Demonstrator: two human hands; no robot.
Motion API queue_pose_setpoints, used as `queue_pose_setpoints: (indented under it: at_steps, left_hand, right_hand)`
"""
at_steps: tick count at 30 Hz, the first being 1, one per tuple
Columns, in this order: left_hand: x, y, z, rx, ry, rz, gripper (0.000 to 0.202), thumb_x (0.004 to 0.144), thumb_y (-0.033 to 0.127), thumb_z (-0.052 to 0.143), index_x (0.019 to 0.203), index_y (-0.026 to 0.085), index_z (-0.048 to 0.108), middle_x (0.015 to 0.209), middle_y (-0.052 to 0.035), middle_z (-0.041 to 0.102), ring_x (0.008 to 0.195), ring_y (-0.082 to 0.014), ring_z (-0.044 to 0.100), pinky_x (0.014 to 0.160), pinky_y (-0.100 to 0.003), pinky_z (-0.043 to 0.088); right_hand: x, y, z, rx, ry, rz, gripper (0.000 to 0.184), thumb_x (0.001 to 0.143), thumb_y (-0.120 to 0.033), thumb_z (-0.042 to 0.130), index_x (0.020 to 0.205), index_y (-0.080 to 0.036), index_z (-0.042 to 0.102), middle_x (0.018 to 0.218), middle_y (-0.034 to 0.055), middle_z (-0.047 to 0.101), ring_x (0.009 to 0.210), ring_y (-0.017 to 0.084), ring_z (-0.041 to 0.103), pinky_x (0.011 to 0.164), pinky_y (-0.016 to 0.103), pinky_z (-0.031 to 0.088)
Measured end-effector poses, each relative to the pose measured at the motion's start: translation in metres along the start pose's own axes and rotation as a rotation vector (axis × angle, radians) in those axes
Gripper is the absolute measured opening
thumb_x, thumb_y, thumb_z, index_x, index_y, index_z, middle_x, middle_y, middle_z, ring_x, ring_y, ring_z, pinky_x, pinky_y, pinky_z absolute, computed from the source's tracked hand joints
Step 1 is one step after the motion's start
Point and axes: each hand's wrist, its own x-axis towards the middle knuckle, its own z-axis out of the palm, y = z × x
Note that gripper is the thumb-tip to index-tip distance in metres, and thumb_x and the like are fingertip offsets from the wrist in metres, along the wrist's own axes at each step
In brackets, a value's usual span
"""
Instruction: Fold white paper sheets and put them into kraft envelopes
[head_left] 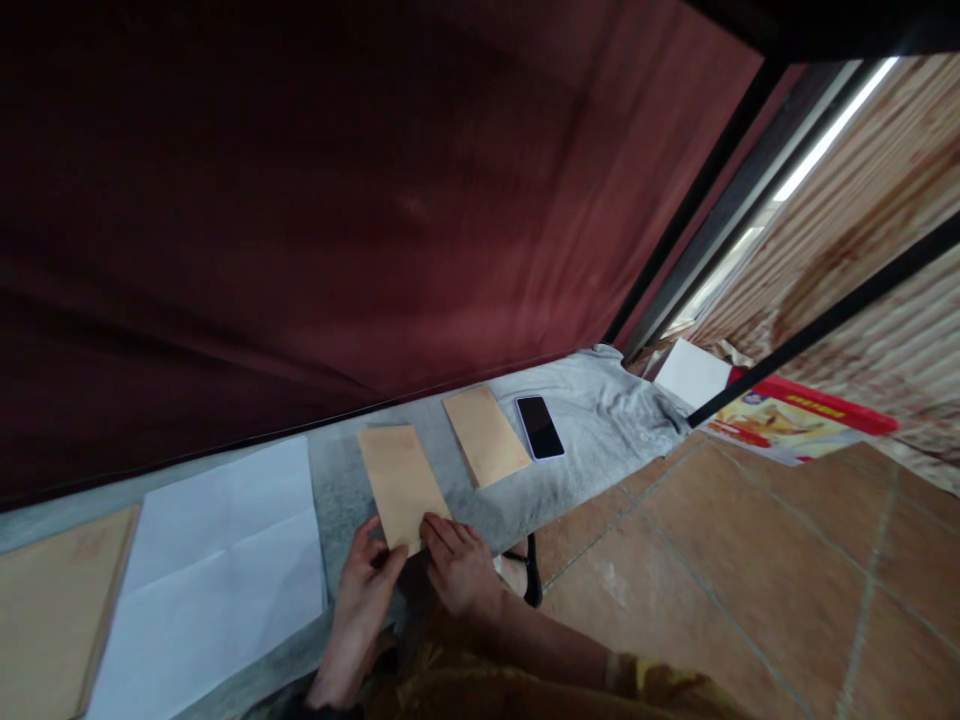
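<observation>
A tan paper envelope lies lengthwise in front of me on the grey cloth. My left hand pinches its near left corner between thumb and fingers. At the near right corner, my right hand has its fingers closed over the paper's edge. Just to the right rests a second tan envelope, flat and untouched. Beyond that one lies a phone with a dark screen and a pale case. White paper sheets with fold creases are spread to the left of my hands.
Larger tan envelopes are stacked at the far left. Grey cloth covers the narrow surface, backed by a dark red curtain. Black metal bars cross the right side. A colourful printed box sits on the tiled floor.
</observation>
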Motion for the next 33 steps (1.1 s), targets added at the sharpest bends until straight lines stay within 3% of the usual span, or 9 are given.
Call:
queue_pose_setpoints:
  at_steps: [4, 7, 10, 12, 14, 17, 21, 25, 33]
  left_hand:
    - [-0.011, 0.023, 0.014, -0.051, -0.067, 0.024, 0.087, 0.066, 0.062, 0.076, 0.136, 0.017, 0.053, 0.068, 0.0037, 0.065, 0.074, -0.0222, 0.068, 0.074, -0.035, 0.055]
    - [-0.013, 0.022, 0.016, -0.114, -0.06, -0.018, 0.081, 0.071, 0.067, 0.072, 0.135, 0.019, 0.057, 0.09, -0.004, 0.072, 0.087, -0.023, 0.07, 0.075, -0.033, 0.056]
    - [-0.011, 0.005, 0.015, -0.181, -0.017, -0.159, 0.076, 0.071, 0.063, 0.075, 0.13, 0.017, 0.062, 0.113, -0.0122, 0.072, 0.102, -0.0273, 0.07, 0.081, -0.035, 0.058]
    - [-0.011, -0.006, 0.017, -0.219, -0.034, -0.261, 0.073, 0.071, 0.059, 0.077, 0.128, 0.017, 0.062, 0.115, -0.0141, 0.072, 0.104, -0.0282, 0.07, 0.082, -0.037, 0.059]
    - [-0.013, -0.013, 0.022, -0.254, -0.076, -0.313, 0.07, 0.07, 0.057, 0.078, 0.125, 0.017, 0.064, 0.116, -0.0138, 0.072, 0.102, -0.0277, 0.071, 0.081, -0.037, 0.059]
    - [-0.019, -0.011, 0.032, -0.289, -0.156, -0.289, 0.064, 0.066, 0.055, 0.081, 0.117, 0.019, 0.067, 0.111, -0.0105, 0.074, 0.095, -0.0246, 0.07, 0.077, -0.034, 0.057]
    - [-0.023, -0.004, 0.044, -0.264, -0.254, -0.211, 0.051, 0.066, 0.05, 0.08, 0.104, 0.018, 0.071, 0.092, -0.0058, 0.075, 0.076, -0.0173, 0.065, 0.069, -0.028, 0.05]
    - [-0.018, -0.004, 0.051, -0.228, -0.274, -0.143, 0.042, 0.066, 0.049, 0.076, 0.094, 0.017, 0.071, 0.079, -0.0031, 0.071, 0.068, -0.0157, 0.06, 0.065, -0.027, 0.045]
    - [0.001, 0.006, 0.062, -0.131, -0.292, -0.093, 0.043, 0.064, 0.046, 0.069, 0.095, 0.016, 0.069, 0.081, -0.0039, 0.07, 0.068, -0.0168, 0.059, 0.064, -0.029, 0.044]
  right_hand:
    - [0.014, 0.0, -0.012, 0.007, 0.065, 0.075, 0.05, 0.095, -0.012, 0.05, 0.145, -0.019, 0.052, 0.145, 0.0101, 0.059, 0.118, 0.023, 0.063, 0.096, 0.033, 0.055]
    - [0.025, 0.007, -0.025, 0.219, 0.205, 0.172, 0.042, 0.096, -0.011, 0.046, 0.133, -0.019, 0.062, 0.135, 0.0113, 0.065, 0.116, 0.021, 0.065, 0.096, 0.031, 0.053]
    - [0.033, 0.016, -0.036, 0.68, 0.34, 0.335, 0.027, 0.099, -0.03, 0.047, 0.101, -0.019, 0.073, 0.107, 0.0095, 0.073, 0.097, 0.021, 0.069, 0.086, 0.031, 0.055]
    - [0.034, 0.02, -0.04, 1.029, 0.363, 0.475, 0.035, 0.093, -0.05, 0.056, 0.082, -0.02, 0.069, 0.085, 0.0054, 0.071, 0.078, 0.019, 0.067, 0.072, 0.03, 0.055]
    - [0.032, 0.02, -0.042, 1.305, 0.339, 0.605, 0.044, 0.079, -0.064, 0.068, 0.077, -0.02, 0.066, 0.075, 0.0025, 0.068, 0.067, 0.018, 0.064, 0.065, 0.03, 0.054]
    - [0.024, 0.017, -0.041, 1.511, 0.311, 0.74, 0.051, 0.062, -0.065, 0.082, 0.081, -0.019, 0.068, 0.073, 0.0021, 0.068, 0.064, 0.019, 0.063, 0.065, 0.032, 0.054]
    - [0.01, 0.017, -0.033, 1.584, 0.326, 0.797, 0.047, 0.06, -0.059, 0.087, 0.08, -0.019, 0.07, 0.071, 0.0024, 0.069, 0.063, 0.018, 0.063, 0.064, 0.031, 0.055]
    - [0.004, 0.027, -0.028, 1.562, 0.346, 0.838, 0.049, 0.056, -0.056, 0.088, 0.082, -0.019, 0.069, 0.074, 0.0021, 0.07, 0.064, 0.017, 0.064, 0.063, 0.032, 0.057]
    - [0.006, 0.064, -0.036, 1.323, 0.459, 0.905, 0.045, 0.063, -0.056, 0.076, 0.089, -0.021, 0.062, 0.066, -0.0034, 0.062, 0.053, 0.015, 0.06, 0.051, 0.029, 0.056]
